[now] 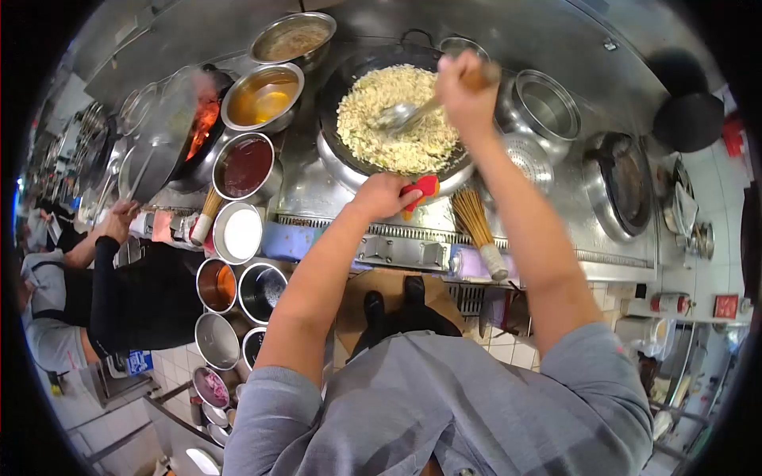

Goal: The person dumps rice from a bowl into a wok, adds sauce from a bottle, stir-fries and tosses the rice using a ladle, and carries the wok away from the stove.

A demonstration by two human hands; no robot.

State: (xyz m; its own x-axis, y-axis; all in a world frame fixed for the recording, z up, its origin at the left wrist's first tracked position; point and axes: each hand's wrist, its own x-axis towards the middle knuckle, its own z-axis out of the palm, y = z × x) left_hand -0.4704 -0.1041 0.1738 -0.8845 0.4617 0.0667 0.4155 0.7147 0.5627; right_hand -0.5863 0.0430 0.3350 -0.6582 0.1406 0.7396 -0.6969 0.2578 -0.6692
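A large black wok [329,119] full of fried rice [397,87] with green bits stands on the stove before me. My left hand [385,197] is closed at the wok's near edge, gripping a red and yellow cloth [424,189]; whatever part of the rim or handle is under it is hidden. Above the wok's right side, my right hand [467,91] is wrapped around the wooden handle of a metal ladle [397,117]. Its blurred head lies in the rice.
Bowls of amber liquid [263,97] and dark red sauce [244,165] stand left, near a white-filled pot [238,232]. Bamboo brushes [476,226] flank the wok. A perforated strainer [525,161] and metal pot [548,107] sit right. Flames [203,123] and a co-worker's hand [117,222] are further left.
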